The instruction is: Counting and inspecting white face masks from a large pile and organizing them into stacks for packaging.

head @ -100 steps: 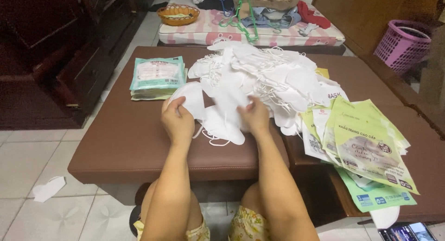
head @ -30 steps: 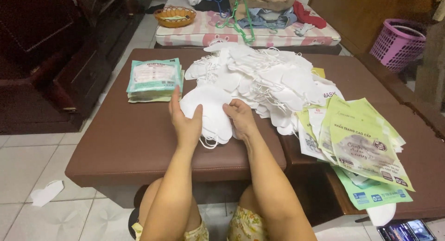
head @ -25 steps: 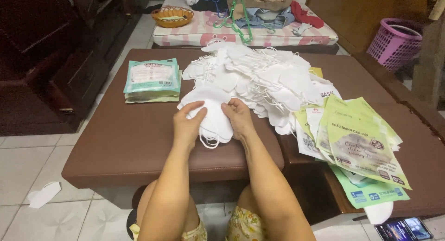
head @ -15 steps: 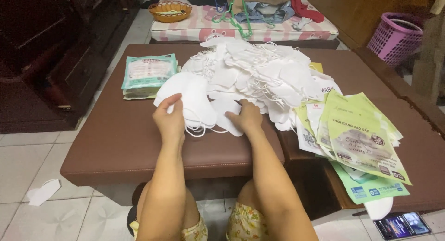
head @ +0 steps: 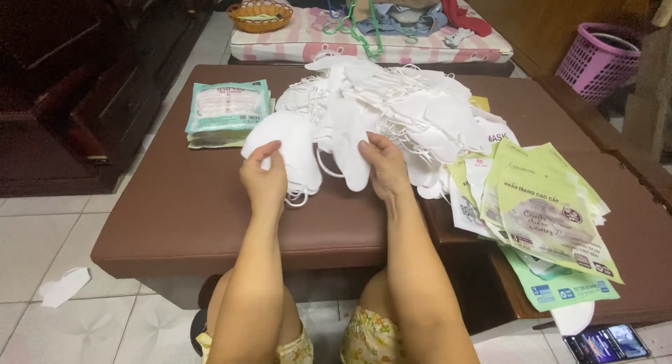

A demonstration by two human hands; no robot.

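White fabric fills both of my hands. My left hand is closed on a small stack of folded white face masks, thumb on top and fingers beneath, the ear loops hanging below my palm. My right hand pinches the edge of a single folded white face mask between thumb and fingers. Both items sit over the near middle of the brown padded leather bench, just in front of the large loose pile of white face masks, which the single mask touches. A sealed pale green packet of masks lies to the left of the pile. A fan of empty green and yellow printed pouches lies to the right, overlapping the bench edge.
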